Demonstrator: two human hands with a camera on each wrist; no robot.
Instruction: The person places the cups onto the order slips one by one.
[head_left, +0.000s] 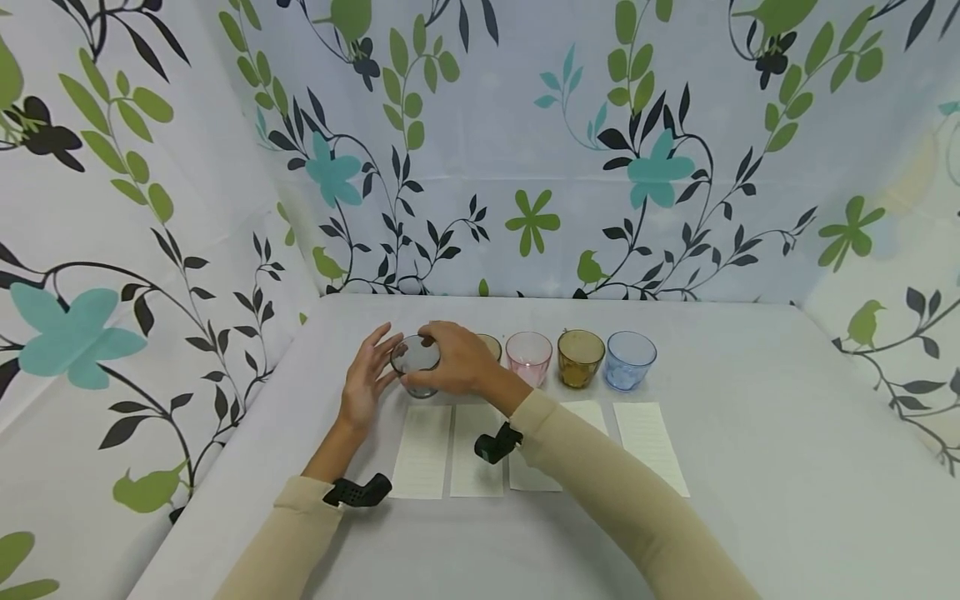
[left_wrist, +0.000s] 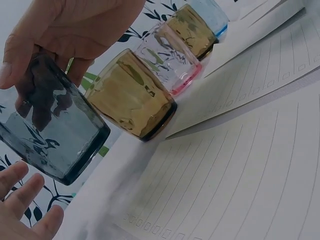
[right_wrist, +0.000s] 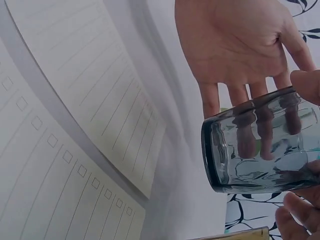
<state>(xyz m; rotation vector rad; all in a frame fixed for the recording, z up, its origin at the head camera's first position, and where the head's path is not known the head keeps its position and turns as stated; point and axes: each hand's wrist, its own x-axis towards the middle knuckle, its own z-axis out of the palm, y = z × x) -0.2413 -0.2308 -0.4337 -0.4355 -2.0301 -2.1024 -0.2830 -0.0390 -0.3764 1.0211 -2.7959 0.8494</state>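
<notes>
A smoky grey-blue glass tumbler (head_left: pixel 415 357) is at the left end of a row of glasses. My right hand (head_left: pixel 463 360) grips it near the rim, thumb on the near side and fingers on the far side. My left hand (head_left: pixel 362 385) is beside the glass on its left, fingers spread and fairly straight. In the right wrist view the left palm (right_wrist: pixel 235 45) faces the glass, and its fingers show through the wall. Directly right of the held glass stands an amber tumbler (left_wrist: pixel 132 95), mostly covered by the right hand in the head view.
Further right in the row stand a pink tumbler (head_left: pixel 529 358), another amber tumbler (head_left: pixel 580 360) and a blue tumbler (head_left: pixel 630 361). Several lined paper sheets (head_left: pixel 422 454) lie in front of them on the white table (head_left: pixel 757 467). Patterned cloth (head_left: pixel 480 150) hangs behind.
</notes>
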